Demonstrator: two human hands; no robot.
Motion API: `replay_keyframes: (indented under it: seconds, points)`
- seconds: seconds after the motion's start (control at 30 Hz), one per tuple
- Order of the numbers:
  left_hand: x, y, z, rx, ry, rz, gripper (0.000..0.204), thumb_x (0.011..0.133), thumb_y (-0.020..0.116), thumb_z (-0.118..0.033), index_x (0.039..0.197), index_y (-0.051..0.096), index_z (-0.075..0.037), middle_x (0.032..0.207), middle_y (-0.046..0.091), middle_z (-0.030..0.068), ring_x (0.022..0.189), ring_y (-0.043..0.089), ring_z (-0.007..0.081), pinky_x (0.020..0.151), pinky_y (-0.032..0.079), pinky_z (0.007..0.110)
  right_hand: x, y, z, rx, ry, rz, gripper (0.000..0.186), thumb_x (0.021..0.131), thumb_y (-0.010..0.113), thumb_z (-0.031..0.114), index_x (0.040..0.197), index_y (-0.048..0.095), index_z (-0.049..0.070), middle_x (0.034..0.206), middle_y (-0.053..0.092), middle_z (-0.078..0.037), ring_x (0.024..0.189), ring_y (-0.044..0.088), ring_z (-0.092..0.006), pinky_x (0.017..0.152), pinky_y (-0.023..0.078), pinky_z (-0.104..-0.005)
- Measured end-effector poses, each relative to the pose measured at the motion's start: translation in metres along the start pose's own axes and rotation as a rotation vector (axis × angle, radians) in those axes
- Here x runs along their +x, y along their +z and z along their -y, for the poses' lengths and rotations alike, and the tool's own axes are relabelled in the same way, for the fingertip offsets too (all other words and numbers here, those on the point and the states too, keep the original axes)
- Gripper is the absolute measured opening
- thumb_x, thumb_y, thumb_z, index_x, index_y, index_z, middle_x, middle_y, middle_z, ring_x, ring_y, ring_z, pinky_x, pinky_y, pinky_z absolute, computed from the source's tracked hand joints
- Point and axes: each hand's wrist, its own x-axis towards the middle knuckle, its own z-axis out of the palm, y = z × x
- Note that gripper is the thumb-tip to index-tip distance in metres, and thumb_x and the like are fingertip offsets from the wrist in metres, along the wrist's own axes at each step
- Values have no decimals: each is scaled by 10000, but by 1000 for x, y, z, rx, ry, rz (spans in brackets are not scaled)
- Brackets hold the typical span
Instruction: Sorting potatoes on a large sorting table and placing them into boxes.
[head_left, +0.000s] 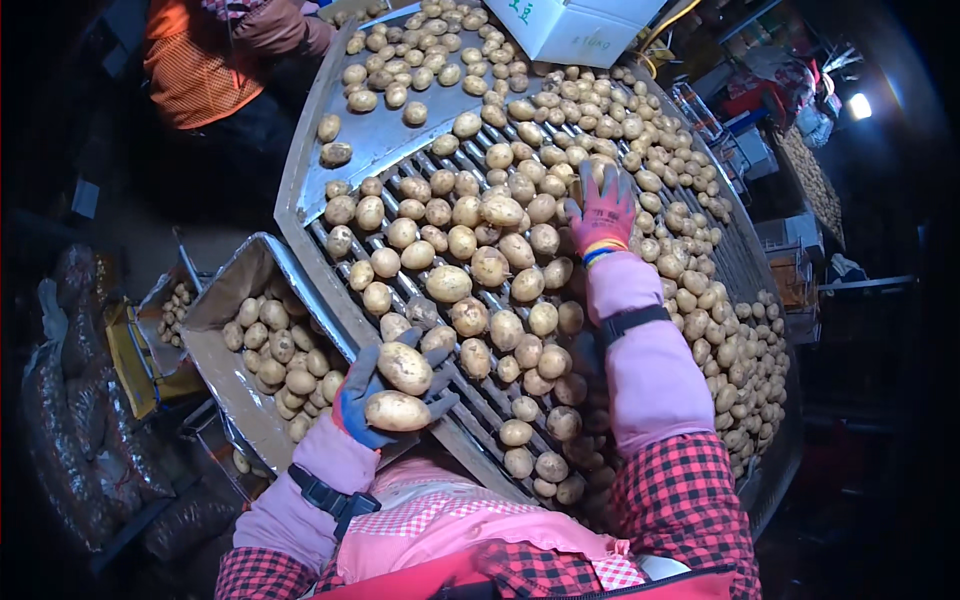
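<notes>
Nearest, at the near left corner of the slatted table [322, 272]: left hand [362, 398], gloved, palm up, fingers curled round two large potatoes, the upper one [405, 368] just beside the lower one [397, 411]. Just outside the left edge, an open carton [222, 375] with a heap of smaller potatoes [280, 350] inside. Farther in, right hand [605, 212], gloved, reaches over the middle of the table, back up, fingers stretched forward onto the crop; cannot tell whether it grips any. Loose potatoes [490, 266] lie over the slats between the hands, packed thicker along the right edge. Toward the far left corner, a bare metal sheet [375, 140]. At the far edge, a white box [590, 30]; beyond the left edge, a person in orange [200, 75].
</notes>
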Motion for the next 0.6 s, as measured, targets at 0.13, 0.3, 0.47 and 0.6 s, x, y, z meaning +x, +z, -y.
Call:
replay_keyframes:
  seconds: [0.13,0.3,0.47,0.6]
  points:
    - [6,-42,-20,-145,-22,41,657,952,475,-587,1477,427,-195,1451,491,187,1243,554,362,1145,294,561,-10,-41,70,464,-312,683,676,745,775,257,1365,507,276,1179,616,-109,1074,608,-328,857,520,-429]
    - [15,-19,-16,-186,-46,97,756,952,445,-572,1504,350,-64,1498,427,187,1385,394,349,1158,264,532,-26,-29,94,287,-205,624,715,721,805,346,1364,507,248,1196,599,-116,1014,606,-294,846,486,-424]
    - [22,-6,-12,-134,30,10,615,960,469,-443,1418,440,-33,1403,496,191,1310,455,389,1105,359,575,-47,-68,97,1173,133,730,614,818,729,420,1326,590,105,1179,664,-177,1121,613,-348,983,466,-413]
    - [17,12,-13,-130,249,-30,479,838,619,-95,1294,504,-8,1237,581,173,1135,573,363,969,496,543,-38,-69,118,995,42,711,594,836,711,404,1341,572,122,1237,626,-176,1149,598,-343,981,471,-405]
